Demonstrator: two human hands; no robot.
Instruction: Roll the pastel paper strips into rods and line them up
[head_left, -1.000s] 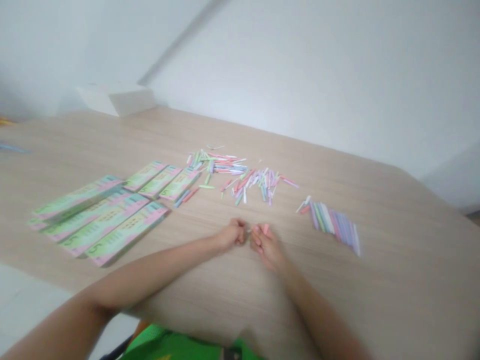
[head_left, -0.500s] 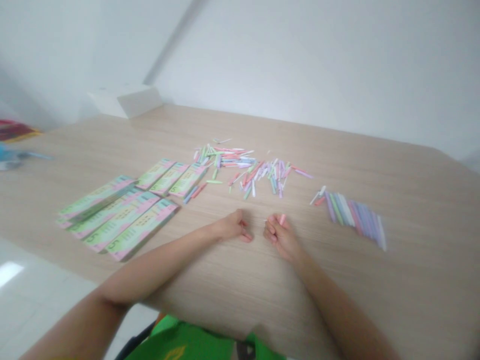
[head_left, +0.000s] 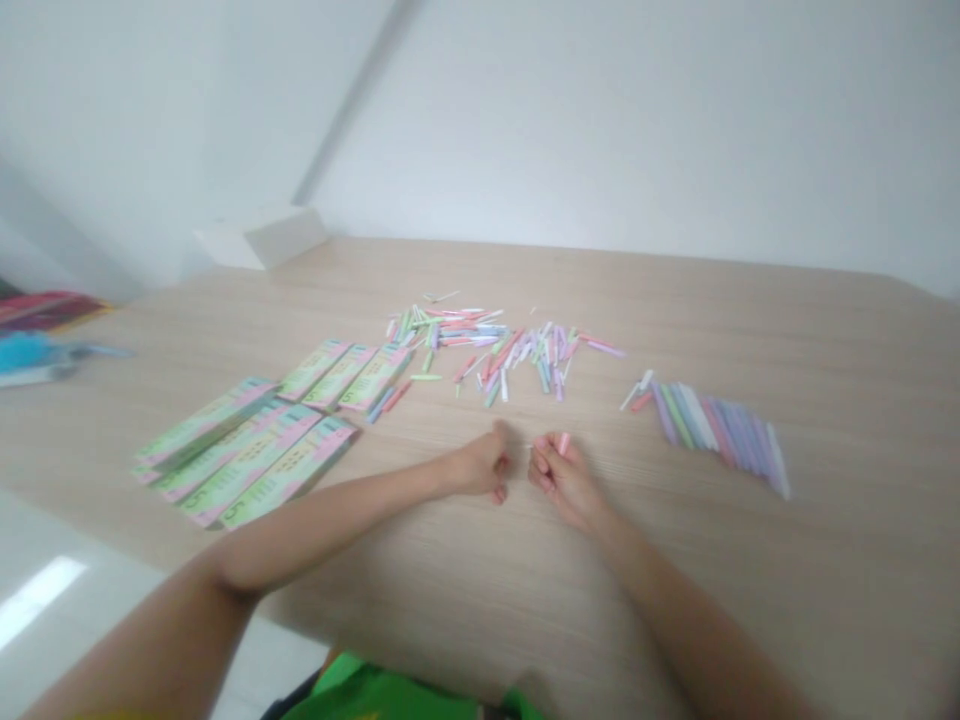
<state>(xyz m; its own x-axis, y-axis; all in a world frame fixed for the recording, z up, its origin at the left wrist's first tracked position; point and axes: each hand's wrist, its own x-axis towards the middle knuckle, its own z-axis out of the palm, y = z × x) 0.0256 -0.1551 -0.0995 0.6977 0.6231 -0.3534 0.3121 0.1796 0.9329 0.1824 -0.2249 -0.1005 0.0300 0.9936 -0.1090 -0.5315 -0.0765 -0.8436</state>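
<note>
The right hand is clenching a small pink stick, its tip showing above the fingers. The left hand is curling shut just beside it, its palm hidden. Loose pastel sticks are lying scattered on the light wood table, and green-and-pink cards are showing a printed 5, their other print blurred.

My wooden table carries green-and-pink packets laid side by side at left, a loose heap of pastel paper sticks mid-table, and a tidy row of sticks at right.
</note>
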